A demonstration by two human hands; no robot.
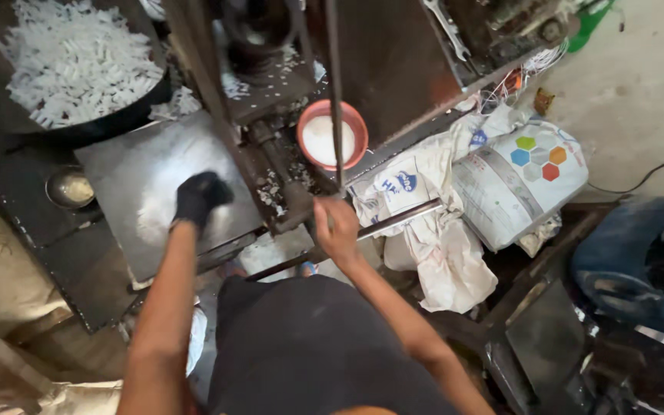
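My left hand (197, 196) wears a black glove and rests closed on a flat grey metal plate (128, 173) dusted with white powder. My right hand (337, 227) is bare and grips a long metal lever bar (401, 217) at the base of a dark press machine (278, 100). A vertical metal rod (335, 84) rises just above that hand. I cannot tell whether the gloved hand holds anything.
A black pan heaped with small white pieces (78, 61) sits at the far left. A pink bowl of white powder (332, 134) stands behind the rod. A small metal bowl (69, 187) lies left. White sacks (501, 173) pile on the right, with a blue object (639, 261) beyond.
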